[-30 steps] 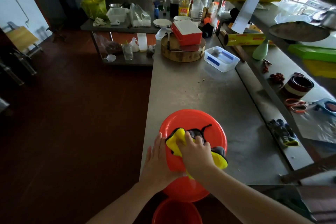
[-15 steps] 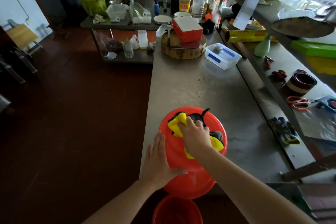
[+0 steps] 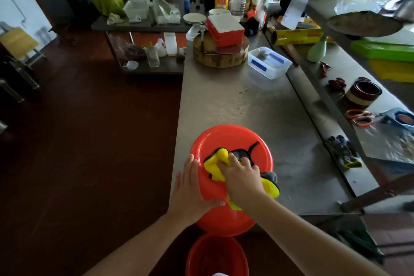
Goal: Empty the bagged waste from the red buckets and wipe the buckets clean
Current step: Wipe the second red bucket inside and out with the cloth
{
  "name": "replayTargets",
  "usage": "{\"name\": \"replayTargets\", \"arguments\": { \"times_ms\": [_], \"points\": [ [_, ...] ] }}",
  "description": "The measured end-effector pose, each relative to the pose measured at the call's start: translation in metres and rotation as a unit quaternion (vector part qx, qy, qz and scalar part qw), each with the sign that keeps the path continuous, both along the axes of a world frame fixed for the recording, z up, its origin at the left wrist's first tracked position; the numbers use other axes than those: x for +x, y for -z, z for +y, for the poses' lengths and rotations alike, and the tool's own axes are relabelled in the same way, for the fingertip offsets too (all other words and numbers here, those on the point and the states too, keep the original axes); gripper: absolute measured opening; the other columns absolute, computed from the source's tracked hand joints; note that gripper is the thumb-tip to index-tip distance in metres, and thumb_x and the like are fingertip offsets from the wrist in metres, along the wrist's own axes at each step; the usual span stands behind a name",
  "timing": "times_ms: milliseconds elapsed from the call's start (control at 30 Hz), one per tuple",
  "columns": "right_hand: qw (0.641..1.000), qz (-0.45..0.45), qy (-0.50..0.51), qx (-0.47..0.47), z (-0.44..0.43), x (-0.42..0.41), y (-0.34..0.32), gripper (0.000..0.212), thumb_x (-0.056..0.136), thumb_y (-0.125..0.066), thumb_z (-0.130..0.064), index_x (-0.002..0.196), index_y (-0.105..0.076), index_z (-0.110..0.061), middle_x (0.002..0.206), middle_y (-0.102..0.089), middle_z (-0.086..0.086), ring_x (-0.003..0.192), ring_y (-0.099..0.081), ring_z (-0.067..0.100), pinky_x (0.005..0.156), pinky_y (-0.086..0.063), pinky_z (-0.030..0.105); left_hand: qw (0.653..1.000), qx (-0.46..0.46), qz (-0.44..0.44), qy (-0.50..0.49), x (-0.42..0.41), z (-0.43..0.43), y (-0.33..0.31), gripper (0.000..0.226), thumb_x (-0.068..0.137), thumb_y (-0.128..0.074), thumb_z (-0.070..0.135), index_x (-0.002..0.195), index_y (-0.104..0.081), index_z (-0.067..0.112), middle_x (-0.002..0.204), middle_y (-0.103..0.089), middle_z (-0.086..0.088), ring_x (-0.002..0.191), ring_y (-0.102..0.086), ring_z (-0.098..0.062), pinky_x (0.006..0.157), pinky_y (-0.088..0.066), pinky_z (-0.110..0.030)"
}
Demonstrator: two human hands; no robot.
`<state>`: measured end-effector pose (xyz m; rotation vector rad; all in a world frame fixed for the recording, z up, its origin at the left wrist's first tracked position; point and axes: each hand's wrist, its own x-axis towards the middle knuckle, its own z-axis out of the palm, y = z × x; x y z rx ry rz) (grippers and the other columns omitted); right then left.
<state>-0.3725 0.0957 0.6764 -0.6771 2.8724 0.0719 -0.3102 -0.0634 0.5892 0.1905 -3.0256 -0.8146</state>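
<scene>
Right hand [image 3: 243, 178] pressed palm-down on a yellow and grey cloth [image 3: 218, 163], fingers curled over its bunched folds, cloth flat against the upturned base of a red bucket [image 3: 233, 139]. Left hand [image 3: 190, 195] spread open against the bucket's wall at 9 o'clock, thumb hooked across toward the right wrist, fingers apart and gripping nothing else. Bucket lying upside down at the near edge of a steel counter [image 3: 235, 101], its rim overhanging toward 6 o'clock. Second red bucket [image 3: 216, 255] directly below at 6 o'clock, upright on the floor, mouth open; contents too dark to make out.

Farther along the counter at 12 o'clock: round wooden chopping block [image 3: 220, 57] with a red box with white lid [image 3: 225, 29] resting on top. Clear plastic tub [image 3: 270, 62] just beside the block at 1 o'clock. Dark work gloves [image 3: 342, 152] at 3 o'clock of the upturned bucket, well apart from it, on the raised ledge. Orange-handled scissors [image 3: 358, 118] beyond the gloves at 2 o'clock. Bottles and plates crowded at the far end; labels too small to read.
</scene>
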Motion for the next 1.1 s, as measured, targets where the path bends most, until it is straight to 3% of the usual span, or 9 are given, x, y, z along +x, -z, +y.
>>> {"name": "replayTargets", "arguments": {
  "times_ms": [167,300,767,1100],
  "points": [
    [0.999,0.021,0.034,-0.019,-0.026,-0.057,0.002,0.064,0.087,-0.067,-0.014,0.144,-0.044,-0.032,0.156,-0.027,0.006,0.134,-0.034,0.038,0.104,-0.038,0.053,1.0,-0.022,-0.009,0.01,-0.001,0.002,-0.004,0.145,0.058,-0.05,0.098,0.158,0.016,0.016,0.164,0.028,0.004,0.152,0.02,-0.011,0.126,-0.001,-0.046],
    [0.999,0.009,0.047,-0.024,-0.033,-0.086,0.001,0.063,0.091,-0.063,-0.014,0.148,-0.042,-0.031,0.158,-0.025,0.006,0.138,-0.031,0.037,0.107,-0.036,0.053,1.0,-0.017,-0.004,0.013,-0.002,0.001,-0.004,0.144,0.059,-0.047,0.102,0.158,0.017,0.019,0.164,0.028,0.006,0.153,0.017,-0.011,0.125,0.001,-0.046],
    [1.0,0.0,0.005,-0.022,0.037,0.009,0.009,0.062,0.093,-0.057,-0.023,0.148,-0.033,-0.041,0.156,-0.026,-0.001,0.131,-0.037,0.03,0.099,-0.041,0.047,0.999,-0.038,-0.007,0.007,0.001,0.005,-0.002,0.146,0.057,-0.044,0.104,0.159,0.016,0.018,0.165,0.026,0.002,0.153,0.018,-0.012,0.126,-0.002,-0.047],
    [0.997,0.039,0.054,-0.029,0.017,-0.064,0.007,0.058,0.093,-0.053,-0.017,0.146,-0.04,-0.037,0.15,-0.034,0.003,0.127,-0.039,0.033,0.1,-0.039,0.047,0.996,-0.081,-0.032,0.018,-0.003,0.003,-0.004,0.144,0.059,-0.031,0.107,0.155,0.026,0.015,0.161,0.036,0.0,0.151,0.025,-0.015,0.126,-0.001,-0.05]
  ]
}}
